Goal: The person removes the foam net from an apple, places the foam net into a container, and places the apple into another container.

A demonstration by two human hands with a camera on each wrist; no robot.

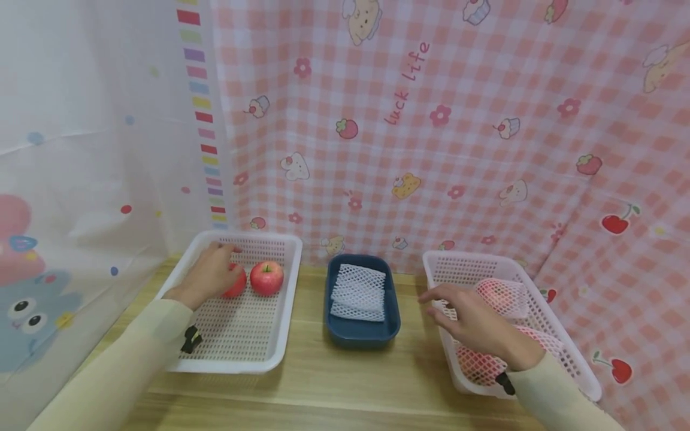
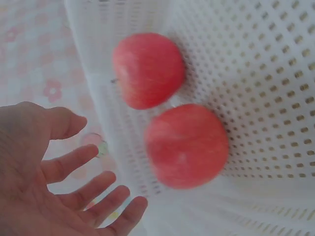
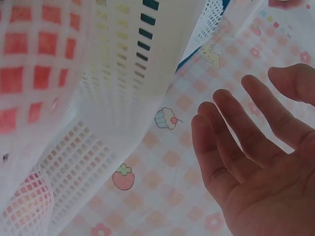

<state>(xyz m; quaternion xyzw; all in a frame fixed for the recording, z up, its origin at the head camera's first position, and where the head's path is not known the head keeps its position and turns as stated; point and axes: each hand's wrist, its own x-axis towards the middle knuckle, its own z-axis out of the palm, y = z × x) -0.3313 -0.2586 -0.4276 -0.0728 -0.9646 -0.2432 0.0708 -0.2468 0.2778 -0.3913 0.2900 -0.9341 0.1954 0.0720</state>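
Two red apples lie side by side in the far part of the left white basket (image 1: 280, 347). My left hand (image 1: 212, 272) hovers over the nearer-left apple (image 1: 235, 284), fingers spread and apart from it in the left wrist view; the other apple (image 1: 268, 278) sits just to its right. My right hand (image 1: 474, 317) holds nothing and is above the left side of the right white basket (image 1: 458, 383), its fingers loosely extended. Below and beside it are apples in white foam nets, one netted apple (image 1: 501, 296) at the back and another netted apple (image 1: 477, 365) nearer.
Between the baskets a dark blue tray (image 1: 361, 338) holds several flat white foam nets (image 1: 358, 293). All stand on a wooden table (image 1: 323, 383). A pink checked cloth (image 1: 366, 155) hangs right behind them, with a pale printed sheet (image 1: 97, 149) at the left.
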